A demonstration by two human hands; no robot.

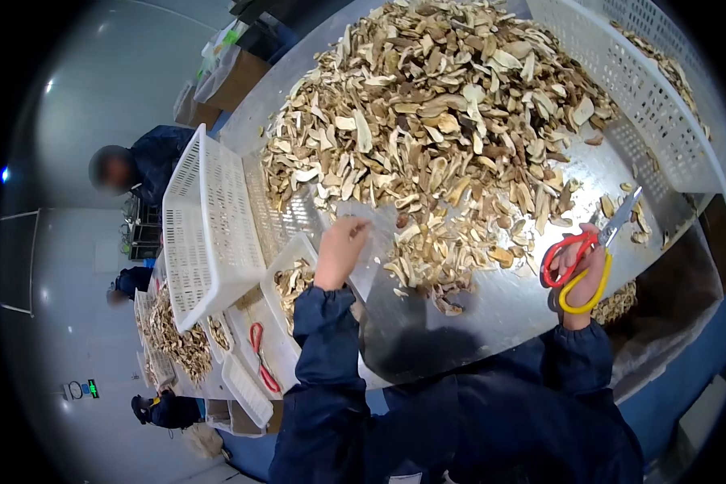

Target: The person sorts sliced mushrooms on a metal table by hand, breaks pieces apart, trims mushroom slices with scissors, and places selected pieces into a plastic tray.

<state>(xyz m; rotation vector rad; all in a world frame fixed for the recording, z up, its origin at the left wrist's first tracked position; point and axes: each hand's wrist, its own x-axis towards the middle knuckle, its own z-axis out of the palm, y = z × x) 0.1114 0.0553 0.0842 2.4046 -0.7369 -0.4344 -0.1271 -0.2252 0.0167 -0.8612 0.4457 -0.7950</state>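
My right hand [586, 273] grips scissors [606, 232] with one red and one yellow handle loop. Their blades point up and away over the metal table [492, 310]. Across from it, my left hand [345, 247] has its fingers curled and pressed together; what is between them, if anything, is too small to make out. Clear plastic [377, 235] lies beside and partly under that hand. A large heap of dried mushroom slices [448, 129] covers the far part of the table, with loose slices [452, 254] spreading down between my hands.
A white perforated basket [210, 234] leans at the left, near a white tray [270, 278] of slices. Another basket [637, 89] stands at the right. Red-handled scissors [260, 355] lie on the left. A lined bin [661, 331] sits below right. Several people work at the left.
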